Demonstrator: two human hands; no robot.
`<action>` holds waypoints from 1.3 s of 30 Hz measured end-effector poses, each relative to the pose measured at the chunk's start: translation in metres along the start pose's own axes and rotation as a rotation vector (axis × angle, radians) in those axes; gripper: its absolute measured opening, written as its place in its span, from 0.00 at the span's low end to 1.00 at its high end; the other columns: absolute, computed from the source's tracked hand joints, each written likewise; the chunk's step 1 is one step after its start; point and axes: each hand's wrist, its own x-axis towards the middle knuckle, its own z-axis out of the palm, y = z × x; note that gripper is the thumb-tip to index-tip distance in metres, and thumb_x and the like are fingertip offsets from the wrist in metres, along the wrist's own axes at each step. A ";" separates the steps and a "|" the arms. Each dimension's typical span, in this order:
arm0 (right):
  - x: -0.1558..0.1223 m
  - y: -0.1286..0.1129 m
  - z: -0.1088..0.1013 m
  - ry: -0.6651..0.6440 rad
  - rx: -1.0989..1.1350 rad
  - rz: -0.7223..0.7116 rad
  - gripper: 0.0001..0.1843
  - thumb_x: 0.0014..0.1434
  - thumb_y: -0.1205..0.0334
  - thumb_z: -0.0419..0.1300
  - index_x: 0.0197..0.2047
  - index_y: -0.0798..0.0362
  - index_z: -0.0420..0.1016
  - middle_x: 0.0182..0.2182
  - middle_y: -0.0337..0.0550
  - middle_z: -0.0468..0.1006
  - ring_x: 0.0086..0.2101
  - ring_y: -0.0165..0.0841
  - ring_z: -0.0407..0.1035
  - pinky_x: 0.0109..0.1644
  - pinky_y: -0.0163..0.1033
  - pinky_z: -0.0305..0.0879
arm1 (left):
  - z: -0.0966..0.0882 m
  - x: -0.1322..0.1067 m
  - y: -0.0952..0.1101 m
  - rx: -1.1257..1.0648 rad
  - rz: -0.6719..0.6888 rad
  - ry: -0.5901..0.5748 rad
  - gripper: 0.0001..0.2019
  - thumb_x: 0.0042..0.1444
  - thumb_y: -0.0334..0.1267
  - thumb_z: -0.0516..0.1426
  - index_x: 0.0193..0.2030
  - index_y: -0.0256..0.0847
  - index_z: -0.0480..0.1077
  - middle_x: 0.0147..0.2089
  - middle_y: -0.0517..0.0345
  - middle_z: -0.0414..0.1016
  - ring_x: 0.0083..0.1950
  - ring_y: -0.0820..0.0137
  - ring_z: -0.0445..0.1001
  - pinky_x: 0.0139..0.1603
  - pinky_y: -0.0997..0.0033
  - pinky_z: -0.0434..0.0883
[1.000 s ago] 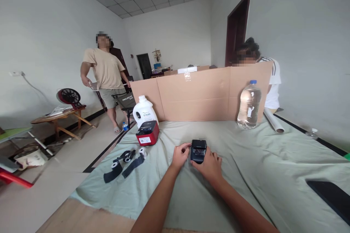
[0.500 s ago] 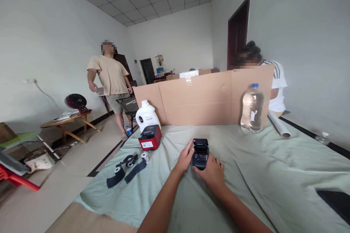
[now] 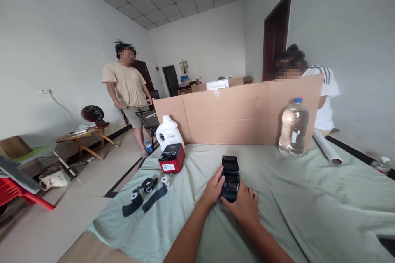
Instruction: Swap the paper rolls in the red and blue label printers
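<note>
A small black portable printer (image 3: 231,185) sits on the green cloth in front of me, its lid (image 3: 230,163) flipped up at the far end and its paper bay exposed. Along the left side, my left hand (image 3: 214,188) grips it with the fingers near the hinge. My right hand (image 3: 246,206) is wrapped round the near right corner, thumb across the front edge. Off to the left lie paper rolls with dark strips unwound, among them one roll (image 3: 133,203) and another (image 3: 158,194). What the bay holds is too dark to make out.
Behind the rolls stand a red and black box-shaped device (image 3: 172,159) and a white jug (image 3: 169,133). A cardboard panel (image 3: 228,119) closes off the far side, with a large water bottle (image 3: 293,129) and a white tube (image 3: 328,148) at right. Two people are beyond.
The view has swung slightly left and the printer sits a little lower in it. Its lid looks tilted further back. The standing person's head has turned and the raised arm has dropped.
</note>
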 end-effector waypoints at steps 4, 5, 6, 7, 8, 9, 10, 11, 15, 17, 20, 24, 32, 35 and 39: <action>0.001 0.004 0.007 -0.002 -0.007 0.007 0.41 0.53 0.48 0.64 0.65 0.60 0.62 0.53 0.61 0.77 0.52 0.54 0.68 0.53 0.52 0.57 | 0.000 0.000 0.000 0.054 0.031 -0.023 0.29 0.70 0.51 0.46 0.73 0.42 0.57 0.77 0.55 0.51 0.77 0.64 0.52 0.78 0.59 0.49; 0.002 0.005 0.010 0.002 -0.012 0.008 0.41 0.53 0.49 0.64 0.65 0.59 0.62 0.53 0.61 0.77 0.52 0.54 0.69 0.53 0.53 0.58 | -0.001 0.000 0.000 0.061 0.030 -0.027 0.29 0.70 0.52 0.46 0.73 0.42 0.58 0.77 0.55 0.51 0.77 0.64 0.52 0.78 0.59 0.50; 0.002 0.006 0.012 0.007 -0.017 0.008 0.40 0.53 0.48 0.64 0.64 0.59 0.62 0.53 0.61 0.77 0.52 0.55 0.69 0.53 0.53 0.58 | -0.001 0.000 0.001 0.065 0.028 -0.029 0.29 0.70 0.52 0.46 0.73 0.43 0.58 0.76 0.55 0.51 0.77 0.64 0.53 0.78 0.59 0.50; 0.002 0.007 0.013 0.012 -0.022 0.005 0.40 0.53 0.48 0.64 0.64 0.58 0.63 0.53 0.61 0.76 0.52 0.55 0.69 0.53 0.53 0.58 | -0.001 -0.001 0.002 0.067 0.025 -0.029 0.29 0.70 0.52 0.46 0.73 0.43 0.58 0.76 0.56 0.51 0.77 0.64 0.53 0.78 0.59 0.51; 0.002 0.008 0.014 0.016 -0.026 0.003 0.39 0.53 0.48 0.64 0.64 0.57 0.63 0.53 0.61 0.76 0.52 0.55 0.69 0.53 0.53 0.59 | -0.001 -0.001 0.003 0.067 0.024 -0.030 0.29 0.69 0.52 0.46 0.73 0.43 0.58 0.76 0.56 0.51 0.77 0.64 0.53 0.78 0.59 0.51; 0.002 0.008 0.014 0.018 -0.030 0.002 0.39 0.53 0.47 0.63 0.64 0.57 0.63 0.53 0.61 0.76 0.52 0.55 0.69 0.52 0.53 0.59 | -0.002 -0.001 0.005 0.066 0.023 -0.031 0.29 0.69 0.52 0.46 0.73 0.43 0.59 0.76 0.56 0.51 0.76 0.64 0.53 0.78 0.59 0.51; 0.002 0.009 0.014 0.019 -0.033 0.003 0.39 0.53 0.47 0.63 0.64 0.57 0.63 0.53 0.61 0.76 0.52 0.55 0.69 0.52 0.53 0.60 | -0.002 -0.002 0.006 0.064 0.024 -0.032 0.29 0.69 0.52 0.46 0.73 0.43 0.59 0.76 0.56 0.51 0.76 0.64 0.53 0.78 0.59 0.51; 0.002 0.009 0.014 0.018 -0.036 0.006 0.40 0.53 0.46 0.63 0.64 0.58 0.62 0.53 0.61 0.76 0.52 0.55 0.69 0.52 0.53 0.60 | -0.003 -0.002 0.008 0.061 0.024 -0.033 0.29 0.69 0.52 0.47 0.73 0.43 0.59 0.76 0.56 0.51 0.76 0.64 0.53 0.78 0.60 0.51; 0.001 0.006 0.013 0.031 -0.060 -0.012 0.41 0.54 0.46 0.62 0.64 0.61 0.61 0.51 0.62 0.77 0.51 0.54 0.69 0.52 0.53 0.59 | -0.006 -0.004 0.012 0.048 0.010 -0.027 0.28 0.69 0.50 0.46 0.71 0.42 0.61 0.76 0.55 0.53 0.76 0.65 0.55 0.77 0.62 0.53; -0.001 0.004 0.014 0.049 -0.077 -0.035 0.41 0.54 0.47 0.63 0.63 0.62 0.61 0.50 0.62 0.77 0.50 0.55 0.69 0.52 0.53 0.59 | -0.006 -0.003 0.013 0.047 0.001 -0.018 0.27 0.70 0.49 0.45 0.71 0.42 0.62 0.76 0.56 0.53 0.75 0.65 0.56 0.77 0.63 0.53; -0.002 0.002 0.014 0.080 -0.078 -0.059 0.41 0.53 0.47 0.64 0.62 0.63 0.63 0.49 0.62 0.78 0.49 0.55 0.70 0.52 0.52 0.58 | -0.005 -0.003 0.011 0.040 -0.025 -0.016 0.27 0.69 0.49 0.45 0.71 0.42 0.62 0.76 0.56 0.52 0.76 0.66 0.55 0.77 0.63 0.53; -0.001 0.002 0.015 0.102 -0.054 -0.067 0.40 0.51 0.46 0.66 0.61 0.59 0.65 0.47 0.59 0.78 0.47 0.53 0.70 0.52 0.51 0.58 | -0.003 -0.001 0.005 0.015 -0.039 -0.014 0.26 0.70 0.50 0.43 0.65 0.44 0.70 0.76 0.56 0.53 0.75 0.64 0.57 0.76 0.60 0.54; 0.001 0.004 0.014 0.059 -0.080 -0.076 0.43 0.52 0.45 0.65 0.63 0.63 0.63 0.50 0.63 0.77 0.49 0.54 0.69 0.52 0.50 0.57 | -0.003 0.000 0.013 0.039 -0.014 0.033 0.20 0.67 0.45 0.48 0.54 0.45 0.78 0.72 0.55 0.62 0.72 0.61 0.62 0.74 0.58 0.60; 0.002 0.001 0.007 0.016 -0.075 -0.067 0.43 0.53 0.44 0.64 0.63 0.63 0.62 0.50 0.62 0.77 0.49 0.53 0.68 0.51 0.50 0.57 | -0.001 -0.005 0.022 0.114 -0.010 0.116 0.18 0.67 0.43 0.49 0.52 0.47 0.79 0.71 0.57 0.65 0.70 0.63 0.66 0.72 0.60 0.62; 0.002 -0.003 -0.002 -0.010 -0.046 -0.063 0.46 0.53 0.43 0.64 0.65 0.65 0.59 0.50 0.63 0.76 0.50 0.53 0.67 0.53 0.49 0.54 | -0.002 -0.009 0.034 0.136 0.046 0.116 0.18 0.67 0.44 0.49 0.50 0.46 0.80 0.59 0.55 0.78 0.60 0.64 0.76 0.65 0.61 0.69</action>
